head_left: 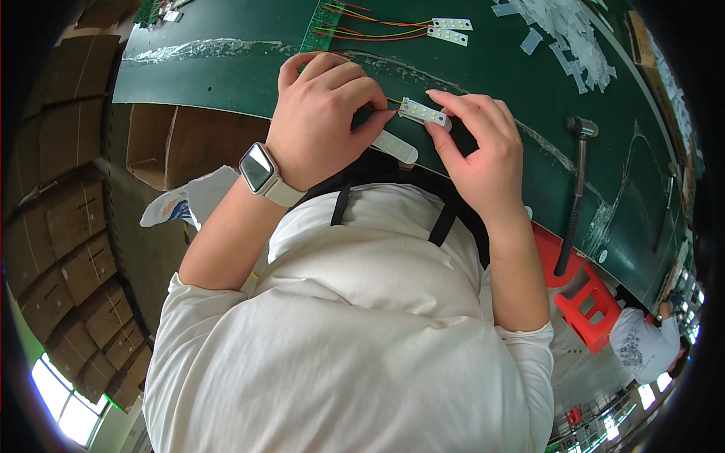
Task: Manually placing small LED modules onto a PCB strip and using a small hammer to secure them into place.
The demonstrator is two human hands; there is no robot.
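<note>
Above the table's near edge, a small white LED board (421, 112) with several yellowish LEDs is pinched at its right end by my right hand (485, 143). A pale strip shows partly beneath that board. My left hand (321, 109), with a watch (258, 167) on its wrist, is closed at the board's left end. Thin red and yellow wires run from there into its thumb and forefinger. A whitish rounded strip (396, 147) lies under my hands at the table edge. Beyond them are two more LED boards (453, 25), wired to a green circuit board (320, 30).
On the green table (521, 83) a hammer (578, 181) lies to the right. A heap of clear plastic pieces (570, 38) is at the far right. Cardboard boxes (72, 211) stack at the left. A red stool (589, 306) and another person (646, 343) are at the lower right.
</note>
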